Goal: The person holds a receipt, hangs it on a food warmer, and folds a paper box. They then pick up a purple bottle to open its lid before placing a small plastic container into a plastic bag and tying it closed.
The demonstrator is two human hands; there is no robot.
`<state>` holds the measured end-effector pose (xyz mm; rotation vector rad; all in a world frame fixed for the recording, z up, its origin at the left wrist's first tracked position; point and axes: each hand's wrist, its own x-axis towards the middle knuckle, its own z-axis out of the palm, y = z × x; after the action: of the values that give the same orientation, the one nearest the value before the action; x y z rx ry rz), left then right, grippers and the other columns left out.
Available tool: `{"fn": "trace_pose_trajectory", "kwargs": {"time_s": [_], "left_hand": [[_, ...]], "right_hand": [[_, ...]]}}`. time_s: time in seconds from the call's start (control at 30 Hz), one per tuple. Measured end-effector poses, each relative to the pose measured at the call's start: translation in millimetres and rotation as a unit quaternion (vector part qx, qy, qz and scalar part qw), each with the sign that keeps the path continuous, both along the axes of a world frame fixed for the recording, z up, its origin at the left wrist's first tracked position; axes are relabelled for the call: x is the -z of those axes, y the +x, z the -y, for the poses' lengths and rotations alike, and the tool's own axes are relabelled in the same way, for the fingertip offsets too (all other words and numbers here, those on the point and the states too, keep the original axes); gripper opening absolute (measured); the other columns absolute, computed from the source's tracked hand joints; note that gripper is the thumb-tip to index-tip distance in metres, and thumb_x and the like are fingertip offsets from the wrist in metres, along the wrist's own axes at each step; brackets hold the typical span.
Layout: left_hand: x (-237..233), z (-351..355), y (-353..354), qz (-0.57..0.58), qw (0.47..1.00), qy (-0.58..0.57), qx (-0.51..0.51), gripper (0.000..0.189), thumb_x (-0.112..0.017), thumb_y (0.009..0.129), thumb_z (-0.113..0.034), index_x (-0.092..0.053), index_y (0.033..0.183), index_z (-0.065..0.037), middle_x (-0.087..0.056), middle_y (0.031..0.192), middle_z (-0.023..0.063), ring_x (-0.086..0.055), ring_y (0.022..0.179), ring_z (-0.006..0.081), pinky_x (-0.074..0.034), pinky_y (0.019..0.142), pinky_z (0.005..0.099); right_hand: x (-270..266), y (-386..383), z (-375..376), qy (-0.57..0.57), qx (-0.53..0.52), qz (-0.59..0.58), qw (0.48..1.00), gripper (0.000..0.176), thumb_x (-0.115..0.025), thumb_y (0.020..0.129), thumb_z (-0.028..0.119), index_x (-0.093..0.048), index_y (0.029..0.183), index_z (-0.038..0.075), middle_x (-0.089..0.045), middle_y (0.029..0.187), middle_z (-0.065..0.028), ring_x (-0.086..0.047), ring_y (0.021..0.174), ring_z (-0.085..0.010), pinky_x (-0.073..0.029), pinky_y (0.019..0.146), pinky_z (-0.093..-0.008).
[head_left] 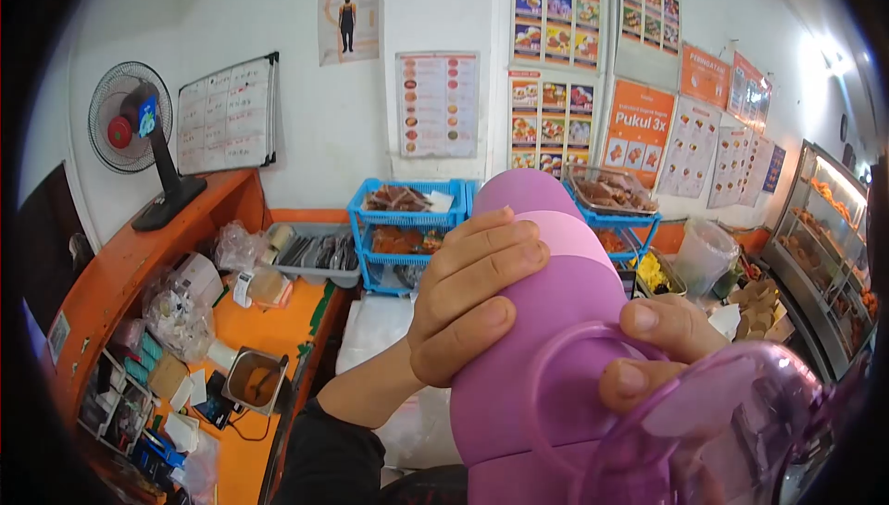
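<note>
The person wears a plain black sleeve on the left arm; it is loose and softly creased, ending partway along the forearm. More dark clothing shows at the lower edge. The left hand and right hand are bare, with short, rounded fingernails.

White walls, food posters hanging.
Fan standing on raised orange ledge; orange counter running below; lamp glaring right, glass display case glowing beneath.
</note>
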<state>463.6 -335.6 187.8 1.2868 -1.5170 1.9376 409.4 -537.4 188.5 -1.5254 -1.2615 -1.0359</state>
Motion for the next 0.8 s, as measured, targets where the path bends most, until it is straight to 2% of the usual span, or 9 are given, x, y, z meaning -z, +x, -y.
{"fn": "trace_pose_trajectory", "kwargs": {"time_s": [0.03,0.13,0.37,0.43,0.47,0.53,0.57,0.73,0.8], "left_hand": [[-6,5,-10,-0.063,0.997,-0.035,0.002,0.026,-0.053,0.084,-0.006,-0.041,0.108,-0.004,-0.054,0.112,0.0263,-0.056,0.100,0.0399,-0.044,0.088,0.0565],[-22,-1,19,0.069,0.997,0.008,0.032,0.027,-0.053,0.084,-0.006,-0.042,0.108,-0.005,-0.054,0.112,0.0257,-0.056,0.101,0.0393,-0.042,0.089,0.0571],[-42,-7,11,0.065,0.997,0.049,0.002,0.027,-0.052,0.084,-0.007,-0.043,0.110,-0.006,-0.053,0.114,0.0249,-0.054,0.103,0.0391,-0.041,0.091,0.0570],[-48,-7,9,0.068,0.996,0.058,-0.008,0.027,-0.052,0.085,-0.007,-0.043,0.110,-0.007,-0.053,0.114,0.0247,-0.054,0.105,0.0390,-0.040,0.092,0.0569],[-51,-6,9,0.072,0.996,0.059,-0.008,0.027,-0.052,0.085,-0.007,-0.043,0.110,-0.007,-0.053,0.114,0.0247,-0.054,0.105,0.0390,-0.040,0.092,0.0569],[-56,-5,10,0.100,0.993,0.059,-0.006,0.027,-0.052,0.085,-0.007,-0.043,0.111,-0.007,-0.053,0.115,0.0243,-0.053,0.106,0.0383,-0.040,0.092,0.0568],[-57,-3,13,0.103,0.993,0.061,-0.006,0.027,-0.052,0.085,-0.007,-0.043,0.111,-0.007,-0.053,0.115,0.0243,-0.053,0.106,0.0383,-0.040,0.092,0.0568],[-61,1,21,0.132,0.990,0.031,0.035,0.026,-0.051,0.085,-0.007,-0.042,0.110,-0.007,-0.053,0.115,0.0235,-0.054,0.105,0.0376,-0.041,0.092,0.0562],[-63,1,23,0.138,0.989,0.031,0.035,0.026,-0.051,0.085,-0.007,-0.042,0.110,-0.007,-0.053,0.115,0.0234,-0.054,0.105,0.0376,-0.041,0.092,0.0561]], "right_hand": [[-3,0,-2,0.016,-0.009,-0.037,0.999,0.027,-0.064,0.077,-0.003,-0.055,0.102,0.003,-0.058,0.099,-0.0094,-0.057,0.087,-0.0132,-0.048,0.075,-0.0269],[-10,-7,-4,0.054,-0.023,-0.106,0.993,0.025,-0.064,0.079,0.000,-0.055,0.102,0.003,-0.058,0.101,-0.0100,-0.057,0.089,-0.0150,-0.048,0.077,-0.0288],[-22,-22,0,0.089,0.001,-0.120,0.989,0.022,-0.064,0.082,0.006,-0.055,0.103,0.004,-0.058,0.104,-0.0110,-0.057,0.094,-0.0185,-0.048,0.082,-0.0327],[-40,-36,11,0.066,-0.135,-0.342,0.928,0.019,-0.061,0.085,0.011,-0.056,0.102,0.004,-0.058,0.106,-0.0118,-0.057,0.096,-0.0186,-0.048,0.083,-0.0327],[-35,-29,4,0.067,-0.136,-0.338,0.929,0.019,-0.061,0.085,0.011,-0.056,0.102,0.004,-0.058,0.106,-0.0118,-0.057,0.096,-0.0186,-0.048,0.083,-0.0327],[-22,-11,-13,0.109,-0.044,-0.007,0.993,0.024,-0.061,0.085,0.010,-0.055,0.107,0.003,-0.057,0.108,-0.0129,-0.058,0.096,-0.0175,-0.048,0.084,-0.0314],[-25,-14,-11,0.111,-0.044,-0.004,0.993,0.024,-0.061,0.085,0.010,-0.055,0.107,0.003,-0.057,0.108,-0.0129,-0.058,0.096,-0.0175,-0.048,0.084,-0.0314],[-58,-57,16,0.054,-0.168,-0.381,0.908,0.035,-0.054,0.088,0.009,-0.047,0.121,0.001,-0.056,0.113,-0.0149,-0.059,0.096,-0.0186,-0.052,0.079,-0.0292],[-60,-56,15,0.060,-0.169,-0.374,0.910,0.035,-0.054,0.088,0.009,-0.047,0.121,0.000,-0.056,0.112,-0.0149,-0.060,0.095,-0.0186,-0.053,0.079,-0.0291]]}}
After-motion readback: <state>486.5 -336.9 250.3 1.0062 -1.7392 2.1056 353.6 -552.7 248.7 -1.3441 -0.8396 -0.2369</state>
